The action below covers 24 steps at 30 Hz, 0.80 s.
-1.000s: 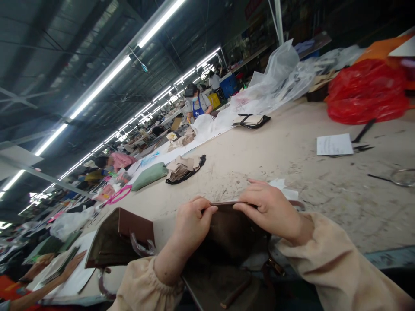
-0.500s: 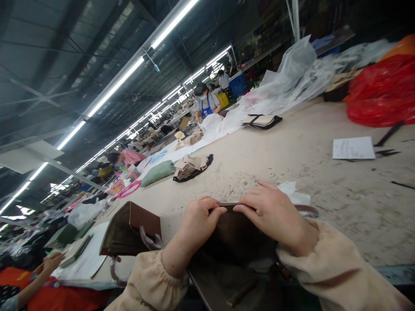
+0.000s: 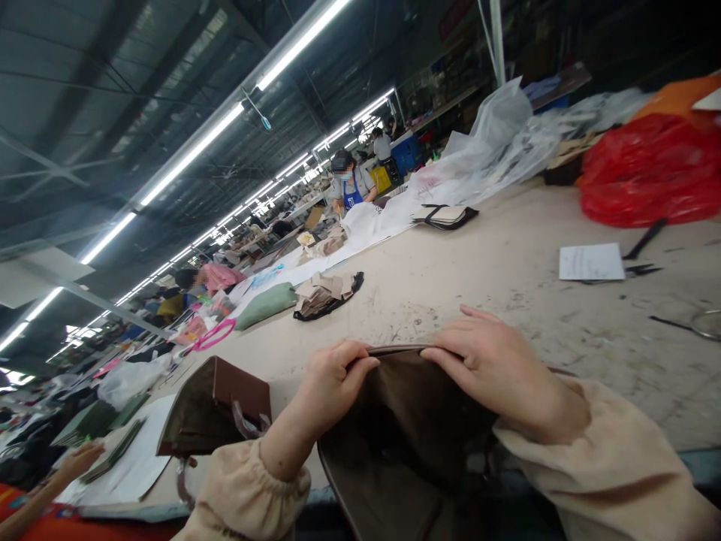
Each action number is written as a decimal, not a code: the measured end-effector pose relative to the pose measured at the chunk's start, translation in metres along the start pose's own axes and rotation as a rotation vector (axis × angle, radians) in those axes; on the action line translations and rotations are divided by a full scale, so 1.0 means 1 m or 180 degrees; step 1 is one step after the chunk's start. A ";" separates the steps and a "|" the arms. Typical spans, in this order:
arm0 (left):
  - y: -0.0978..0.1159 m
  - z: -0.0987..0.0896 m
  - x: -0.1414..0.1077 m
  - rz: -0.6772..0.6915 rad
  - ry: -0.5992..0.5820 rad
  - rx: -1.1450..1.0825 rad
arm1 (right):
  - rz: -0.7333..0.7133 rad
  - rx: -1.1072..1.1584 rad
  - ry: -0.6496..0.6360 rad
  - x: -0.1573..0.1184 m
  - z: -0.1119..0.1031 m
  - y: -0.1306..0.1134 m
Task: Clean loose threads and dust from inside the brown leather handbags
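A dark brown bag [image 3: 394, 421] gapes towards me at the table's near edge, its brownish lining showing. My left hand [image 3: 338, 379] pinches the far rim of its mouth between thumb and fingers. Further right along the same rim, my right hand [image 3: 484, 361] grips it with the thumb inside and the fingers over the outer side. The rim runs taut between the two hands. Deep shadow hides the bottom of the bag. Left of my left hand, a second brown bag [image 3: 242, 391] stands open on the table, its handle wrapped in clear plastic.
On the table [image 3: 507, 263] lie a green pouch [image 3: 266, 306], a black bag of beige pieces [image 3: 325, 295], a strapped bundle [image 3: 444, 216] and a white paper [image 3: 591, 261]. A red plastic bag [image 3: 647, 176] sits far right. A co-worker's hand [image 3: 82, 460] is at lower left.
My hands have moved apart along the rim, and the bag's mouth is wider, showing more lining. The view has shifted slightly to the right. The co-worker's hand at left has moved.
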<state>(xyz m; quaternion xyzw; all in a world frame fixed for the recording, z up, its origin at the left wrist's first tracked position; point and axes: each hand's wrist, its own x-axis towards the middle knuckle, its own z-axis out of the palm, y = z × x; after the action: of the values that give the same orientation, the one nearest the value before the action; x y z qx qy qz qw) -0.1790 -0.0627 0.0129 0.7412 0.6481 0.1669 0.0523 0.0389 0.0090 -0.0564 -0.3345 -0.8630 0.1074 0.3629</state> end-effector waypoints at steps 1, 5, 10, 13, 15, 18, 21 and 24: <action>0.000 0.001 0.002 0.0046 -0.0027 0.0073 | -0.0004 -0.0018 -0.0006 -0.001 -0.002 0.001; 0.001 0.005 0.010 0.0163 -0.0136 0.0274 | 0.0076 -0.0102 -0.0070 -0.003 -0.005 0.007; 0.004 0.008 0.015 0.0101 -0.0163 0.0393 | 0.0173 -0.0125 -0.0183 -0.004 -0.007 0.008; 0.006 0.009 0.017 0.0083 -0.0145 0.0489 | 0.0201 -0.0159 -0.0181 -0.004 -0.009 0.007; 0.007 0.009 0.018 0.0095 -0.0108 0.0554 | 0.0210 -0.0190 -0.0170 -0.004 -0.011 0.007; 0.008 0.009 0.019 0.0093 -0.0074 0.0570 | 0.0193 -0.0207 -0.0208 -0.003 -0.012 0.007; 0.009 0.009 0.017 0.0012 -0.0088 0.0529 | 0.0133 -0.0181 -0.0311 -0.003 -0.012 0.009; 0.010 0.009 0.015 -0.0083 -0.0092 0.0471 | 0.0162 -0.0113 -0.0421 -0.005 -0.012 0.010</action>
<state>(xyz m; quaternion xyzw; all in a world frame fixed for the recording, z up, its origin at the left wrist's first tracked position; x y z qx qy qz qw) -0.1649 -0.0484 0.0099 0.7368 0.6675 0.1072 0.0089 0.0548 0.0130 -0.0548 -0.3549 -0.8781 0.1231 0.2963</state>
